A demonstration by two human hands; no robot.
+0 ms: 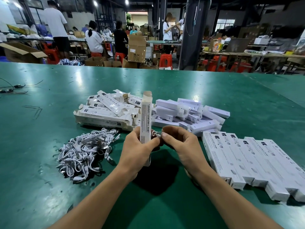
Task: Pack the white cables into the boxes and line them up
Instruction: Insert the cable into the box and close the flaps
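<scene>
Packing is caught mid-step. A box (145,119) is held upright above the green worktop (49,96), with the left hand (138,151) grip clamped round its lower half. A small coiled white cable (156,133) is pinched in the right hand (179,144) grip, just beside the box. A cable heap (84,151) lies at the left, a box pile (105,111) behind, and a box row (247,161) side by side at the right. Next, it is judged, the cable must be brought to an open end, slid in, the flap tucked, and the box laid against the row.
</scene>
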